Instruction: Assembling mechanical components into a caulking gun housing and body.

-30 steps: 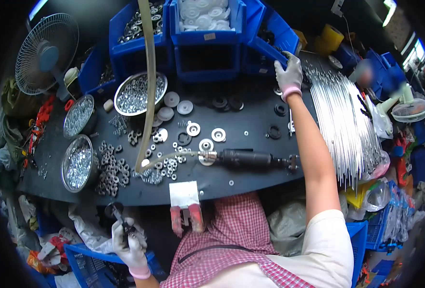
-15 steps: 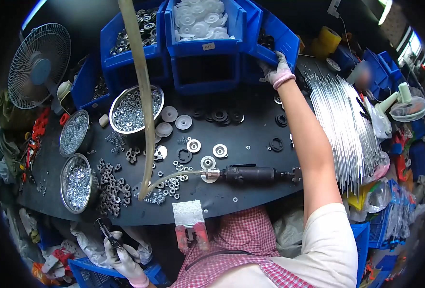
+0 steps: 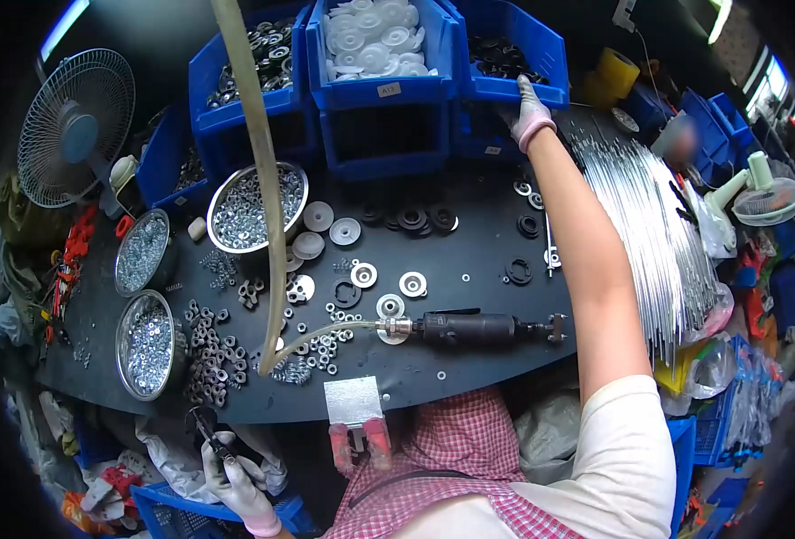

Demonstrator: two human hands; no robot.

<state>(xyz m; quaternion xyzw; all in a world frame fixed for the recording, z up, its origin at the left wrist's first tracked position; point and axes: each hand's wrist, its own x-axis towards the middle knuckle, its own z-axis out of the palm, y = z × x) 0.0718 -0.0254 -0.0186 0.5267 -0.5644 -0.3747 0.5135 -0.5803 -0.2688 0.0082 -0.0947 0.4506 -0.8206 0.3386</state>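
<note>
Right hand [image 3: 529, 110], gloved, stretched far fwd to the blue bin [image 3: 514, 56] of dark rings at the back of the counter [image 3: 469, 260], fingers curled over the bin's front lip. Left hand [image 3: 236, 476], also gloved, down below the counter edge, pinching a small dark tool [image 3: 207, 429] near a lower blue crate [image 3: 182, 521]. Black air driver [image 3: 469, 329] lies flat mid-counter w/ its hose [image 3: 258, 180] running up. Washers [image 3: 362, 274] scattered around, steel bowls [image 3: 256, 207] at left, bundle of metal rods [image 3: 649, 216] at right.
</note>
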